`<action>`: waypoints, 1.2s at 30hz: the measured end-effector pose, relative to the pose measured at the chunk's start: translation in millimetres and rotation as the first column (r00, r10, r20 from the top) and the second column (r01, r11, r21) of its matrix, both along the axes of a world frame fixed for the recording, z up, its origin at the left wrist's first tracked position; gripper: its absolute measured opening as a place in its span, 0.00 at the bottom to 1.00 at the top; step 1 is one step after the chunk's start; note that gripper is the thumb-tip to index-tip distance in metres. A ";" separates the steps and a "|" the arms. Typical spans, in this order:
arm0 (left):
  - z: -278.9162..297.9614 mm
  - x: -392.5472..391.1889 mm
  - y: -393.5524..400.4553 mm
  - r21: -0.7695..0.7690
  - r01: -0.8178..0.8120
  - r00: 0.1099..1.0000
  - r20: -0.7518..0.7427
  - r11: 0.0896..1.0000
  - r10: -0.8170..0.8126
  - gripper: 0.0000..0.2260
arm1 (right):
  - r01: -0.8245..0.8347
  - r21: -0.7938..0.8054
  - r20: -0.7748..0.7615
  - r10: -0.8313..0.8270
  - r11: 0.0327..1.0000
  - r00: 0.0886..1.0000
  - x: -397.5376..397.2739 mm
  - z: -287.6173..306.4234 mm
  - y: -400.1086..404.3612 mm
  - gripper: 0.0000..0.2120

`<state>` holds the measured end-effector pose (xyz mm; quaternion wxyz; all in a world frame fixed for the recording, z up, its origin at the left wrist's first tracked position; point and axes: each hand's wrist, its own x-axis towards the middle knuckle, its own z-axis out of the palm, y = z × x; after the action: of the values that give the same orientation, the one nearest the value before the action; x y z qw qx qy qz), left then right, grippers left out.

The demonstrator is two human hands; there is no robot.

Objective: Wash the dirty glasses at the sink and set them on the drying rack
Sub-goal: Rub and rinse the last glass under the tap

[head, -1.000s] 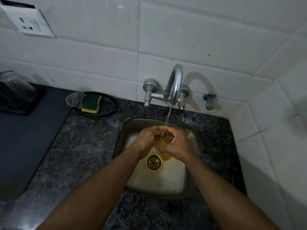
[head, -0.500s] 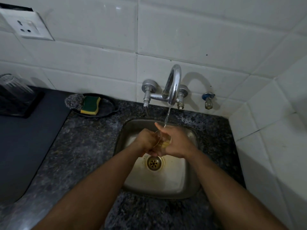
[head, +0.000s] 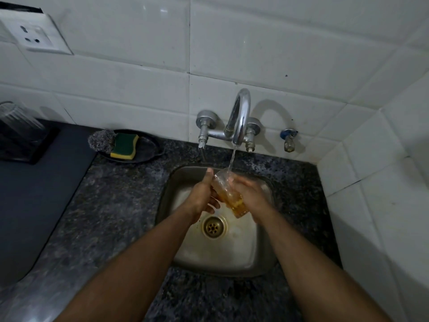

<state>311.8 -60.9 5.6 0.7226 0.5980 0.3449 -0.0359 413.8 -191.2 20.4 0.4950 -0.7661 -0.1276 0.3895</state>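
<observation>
A clear glass (head: pixel 228 194) with amber liquid in its bottom is tilted over the steel sink (head: pixel 232 249), its mouth under the water running from the chrome tap (head: pixel 240 115). My left hand (head: pixel 202 196) grips its left side with the thumb raised along the rim. On the other side my right hand (head: pixel 249 191) holds the glass with curled fingers. An upturned ribbed glass (head: pixel 18 122) stands on the black drying rack (head: pixel 30 147) at the far left.
A black dish (head: pixel 148 149) left of the tap holds a green and yellow sponge (head: pixel 125 145) and a steel scrubber (head: pixel 101 140). Dark speckled counter (head: pixel 111 205) surrounds the sink. A dark mat (head: pixel 34 201) lies at left. White tiled walls close the back and right.
The glass has tipped further, its base now swung toward me and to the right, showing the amber liquid. My left thumb has risen beside the rim. Water keeps running.
</observation>
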 end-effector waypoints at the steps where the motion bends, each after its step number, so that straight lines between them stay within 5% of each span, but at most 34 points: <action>1: 1.5 3.0 -2.0 0.042 -0.004 1.000 0.016 0.999 0.004 0.30 | 0.059 -0.001 -0.080 -0.059 0.998 0.995 -5.8 -1.7 4.4 0.12; 5: 2.7 10.0 -8.7 -0.058 -0.090 0.980 0.174 0.994 0.099 0.20 | 0.202 0.077 -0.334 -0.166 0.976 0.928 -32.6 -3.4 15.7 0.18; 10: 7.2 6.2 -18.2 -0.318 -0.196 0.944 0.193 0.928 0.266 0.14 | 0.243 0.076 -0.254 -0.217 0.967 0.943 -41.7 -5.0 29.6 0.23; 14: 2.7 7.7 -30.0 -0.228 -0.244 0.912 0.277 0.942 0.303 0.15 | 0.227 0.031 -0.108 -0.223 0.973 0.969 -34.0 -3.7 41.6 0.36; 18: 7.8 12.2 -17.3 -0.159 -0.344 0.903 0.215 0.926 0.372 0.25 | 0.132 0.091 0.109 -0.142 0.987 0.984 -44.2 -11.3 39.1 0.20; 23: 17.0 9.5 -14.1 -0.125 -0.257 0.948 0.158 0.958 0.275 0.24 | 0.193 0.186 -0.069 -0.183 0.963 0.981 -51.2 -12.8 28.2 0.15; 25: 19.4 6.8 -20.9 -0.183 -0.216 0.957 0.157 0.959 0.245 0.19 | 0.322 0.087 -0.161 -0.306 0.943 0.938 -44.2 -5.9 29.9 0.18; 28: 8.0 2.5 -30.5 -0.267 -0.210 0.956 0.145 0.941 0.254 0.29 | 0.361 -0.123 -0.340 -0.381 0.924 0.860 -35.9 6.7 26.6 0.27; 32: 8.1 7.0 -28.7 -0.296 -0.304 0.932 0.103 0.905 0.347 0.13 | 0.213 0.018 -0.195 -0.205 0.977 0.959 -45.4 1.1 25.3 0.12; 36: 8.1 14.2 -14.9 -0.421 -0.295 0.947 -0.006 0.858 0.322 0.16 | 0.148 0.129 -0.264 -0.110 0.981 0.958 -48.4 -18.1 16.5 0.36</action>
<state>326.1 -75.8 13.8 0.8405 0.3679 0.3968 0.0271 365.4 -174.7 2.3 0.5870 -0.6775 -0.0409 0.4414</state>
